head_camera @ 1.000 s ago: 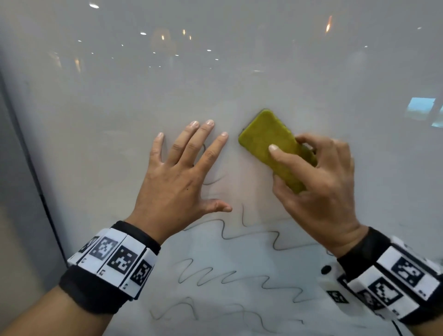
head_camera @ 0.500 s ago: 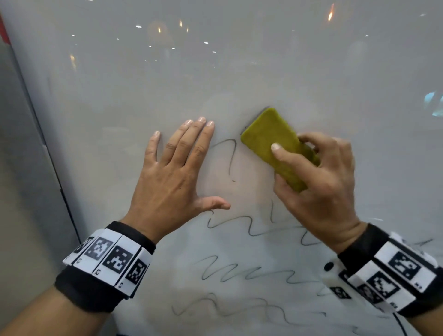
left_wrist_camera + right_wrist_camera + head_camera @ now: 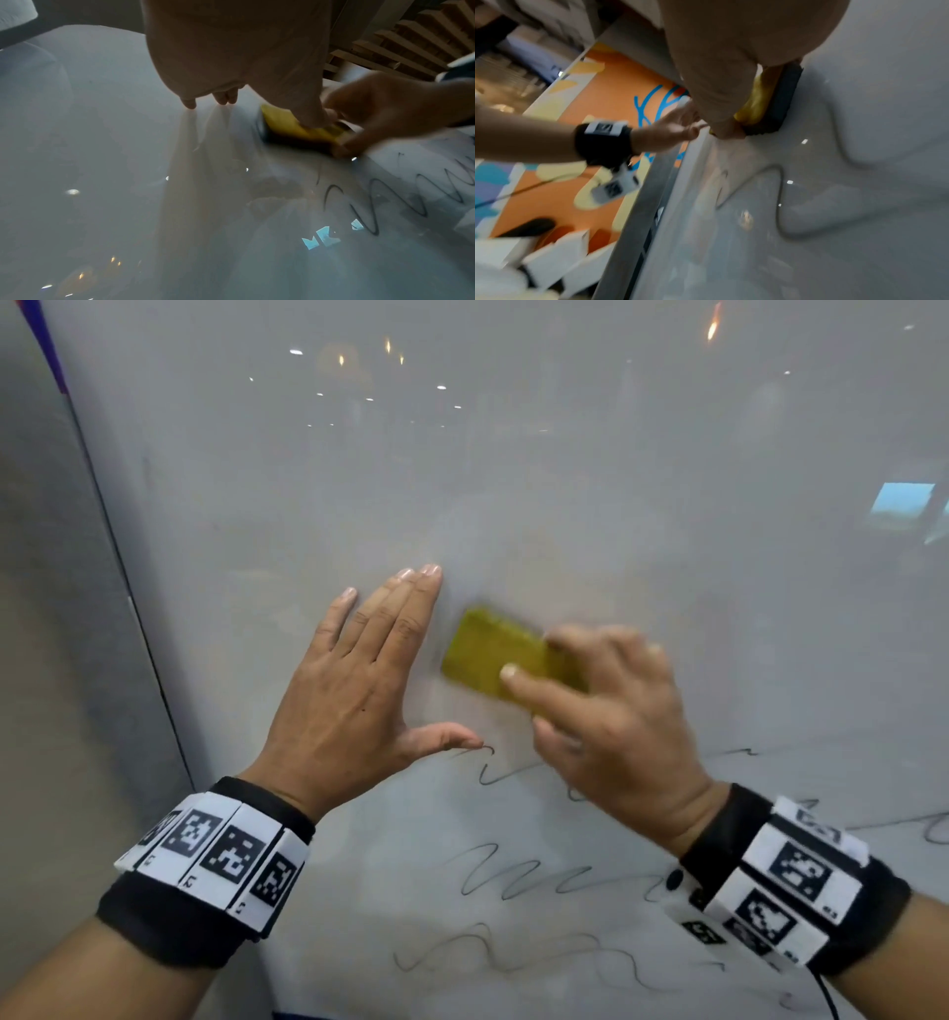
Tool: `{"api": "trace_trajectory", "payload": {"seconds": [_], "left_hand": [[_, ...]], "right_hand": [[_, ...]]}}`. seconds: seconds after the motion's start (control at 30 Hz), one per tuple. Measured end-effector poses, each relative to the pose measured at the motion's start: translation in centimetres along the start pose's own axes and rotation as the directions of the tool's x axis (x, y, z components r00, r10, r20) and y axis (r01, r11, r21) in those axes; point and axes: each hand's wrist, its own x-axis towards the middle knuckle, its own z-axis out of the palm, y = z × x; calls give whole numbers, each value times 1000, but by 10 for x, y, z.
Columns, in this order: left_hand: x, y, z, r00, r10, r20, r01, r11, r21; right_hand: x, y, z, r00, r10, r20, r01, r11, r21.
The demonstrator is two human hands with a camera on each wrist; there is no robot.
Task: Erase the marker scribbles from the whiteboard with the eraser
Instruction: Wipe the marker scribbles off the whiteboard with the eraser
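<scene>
glossy whiteboard, wavy marker scribbles, eraser pressed flat

The eraser has a mustard-yellow top, brighter yellow in the left wrist view, over a black underside that shows from the right wrist. The whiteboard is pale grey-white, dotted with small white and orange light reflections and one sky-blue patch at its right. The marker scribbles are thin dark grey wavy lines (fainter and smeared in the lowest row). Both wristbands are black, ringed with white tiles printed with black square-code patterns. Beyond the board's grey edge, the floor is orange with cream-yellow blobs, blue branching lines and light blue patches.
</scene>
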Motion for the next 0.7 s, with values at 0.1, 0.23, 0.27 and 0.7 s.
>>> {"api": "trace_trajectory", "payload": {"seconds": [0.1,0.23,0.27,0.7], "left_hand": [[-1,-2,0,1000,14,15,-13,1000,-21],[-3,-4,0,999,24,21,-23,999,-37],[-3,-5,0,999,22,25,-20,999,-50],[-17,-7,12,993,51,103,-60,995,79]], "right_hand": [[-10,-7,4,977,-139,162,141,990,-4],[29,15,-14,1000,-8,6,8,999,-33],[36,18,-16,998,49,-37,-50,998,-31],[-26,-7,5,997,-28,76,30,999,-26]]}}
